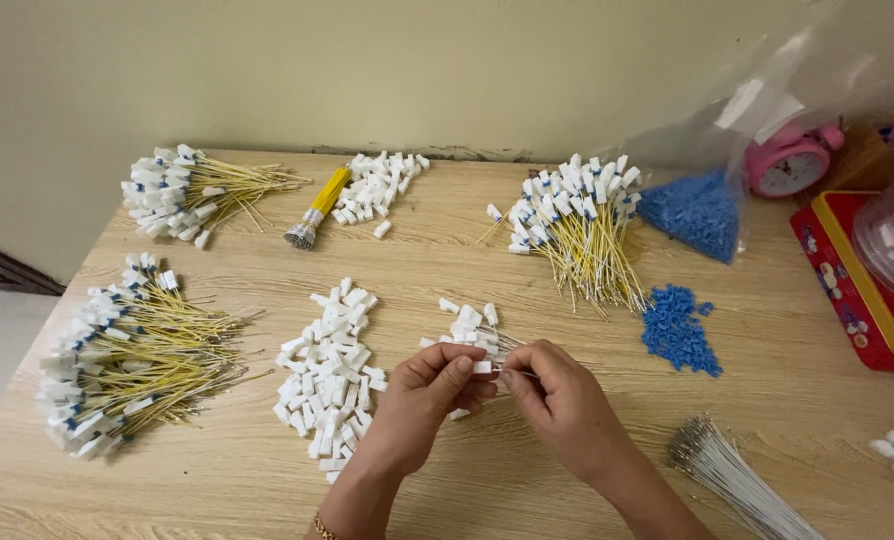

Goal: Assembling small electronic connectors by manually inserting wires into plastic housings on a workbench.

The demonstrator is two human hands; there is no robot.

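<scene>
My left hand (425, 400) pinches a small white plastic cap (482, 367) between thumb and fingers. My right hand (559, 392) meets it from the right, fingertips closed on a thin wire at the cap. Both hands hover over the wooden table (527, 480), just below a small cluster of capped wires (470, 328). A pile of loose white caps (329, 375) lies to the left of my left hand. A bundle of bare silver wires (732, 475) lies to the right of my right forearm.
Heaps of yellow wires with white caps lie at left (127, 360), back left (192, 190) and back centre-right (577, 225). Blue beads (679, 330) are spilled beside a clear bag of them (697, 210). A pink clock (789, 165) and red tin (852, 280) stand at right.
</scene>
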